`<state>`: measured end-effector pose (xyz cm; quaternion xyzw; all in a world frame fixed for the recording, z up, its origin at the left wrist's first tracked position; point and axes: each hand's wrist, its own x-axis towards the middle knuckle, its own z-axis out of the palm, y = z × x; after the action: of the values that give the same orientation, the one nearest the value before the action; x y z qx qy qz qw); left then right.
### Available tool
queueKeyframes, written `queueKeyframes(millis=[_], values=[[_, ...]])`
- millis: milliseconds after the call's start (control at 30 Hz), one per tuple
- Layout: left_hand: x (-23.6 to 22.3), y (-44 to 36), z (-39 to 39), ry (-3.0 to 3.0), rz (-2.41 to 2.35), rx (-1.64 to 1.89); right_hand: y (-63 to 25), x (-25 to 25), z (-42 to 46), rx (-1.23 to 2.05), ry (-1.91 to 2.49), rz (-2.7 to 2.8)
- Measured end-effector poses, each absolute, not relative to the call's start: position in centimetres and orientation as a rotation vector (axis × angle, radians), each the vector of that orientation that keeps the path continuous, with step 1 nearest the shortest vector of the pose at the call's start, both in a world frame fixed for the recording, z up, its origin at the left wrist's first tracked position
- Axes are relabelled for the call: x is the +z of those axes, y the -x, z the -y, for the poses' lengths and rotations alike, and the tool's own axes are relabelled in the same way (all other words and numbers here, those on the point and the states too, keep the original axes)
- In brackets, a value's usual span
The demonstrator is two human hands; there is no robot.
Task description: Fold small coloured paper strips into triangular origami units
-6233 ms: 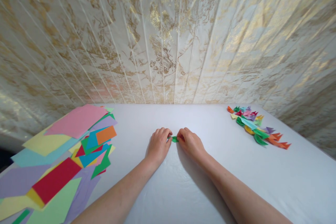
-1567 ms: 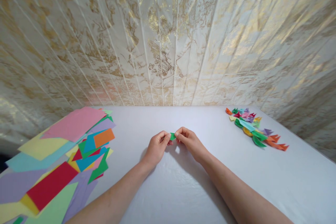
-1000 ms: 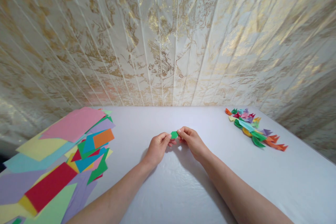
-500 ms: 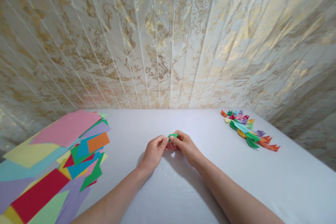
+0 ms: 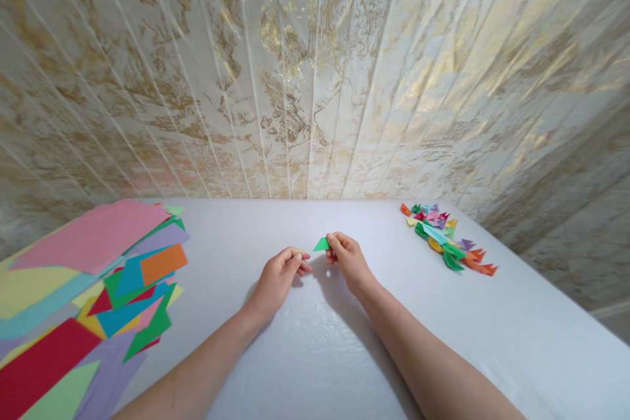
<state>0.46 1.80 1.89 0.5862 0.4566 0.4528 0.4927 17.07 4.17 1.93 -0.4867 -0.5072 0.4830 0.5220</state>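
Observation:
My right hand [image 5: 344,259] pinches a small green folded paper triangle [image 5: 322,245] by its right corner and holds it a little above the white table [image 5: 315,354]. My left hand [image 5: 280,274] sits just left of it with fingers curled together and thumb against the fingertips, apart from the green piece, and nothing shows in it.
A spread of coloured paper sheets and cut pieces [image 5: 88,289] covers the table's left side. A heap of small folded paper pieces in several colours [image 5: 443,239] lies at the back right. A gold-patterned wall covering [image 5: 315,72] rises behind the table.
My left hand has let go of the green piece and drawn slightly back. My right hand now holds it alone, lifted. The camera has swung slightly right.

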Motion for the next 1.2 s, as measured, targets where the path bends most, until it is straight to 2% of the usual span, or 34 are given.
queueKeyframes(millis=[233,467,767,1200], values=[[1.8,-0.6,-1.8,-1.542,-1.083,1.01,-15.7,2.0,-2.8,1.107,1.173,1.517],[1.5,-0.6,-1.9,-1.491,-1.088,0.96,-15.4,1.8,-2.8,1.222,1.157,1.353],[1.7,-0.6,-1.7,-1.464,-1.069,0.954,-15.7,1.5,-3.0,1.092,1.218,1.435],[1.3,-0.6,-1.9,-1.494,-1.133,1.105,-15.5,2.0,-2.7,1.121,1.094,1.497]])
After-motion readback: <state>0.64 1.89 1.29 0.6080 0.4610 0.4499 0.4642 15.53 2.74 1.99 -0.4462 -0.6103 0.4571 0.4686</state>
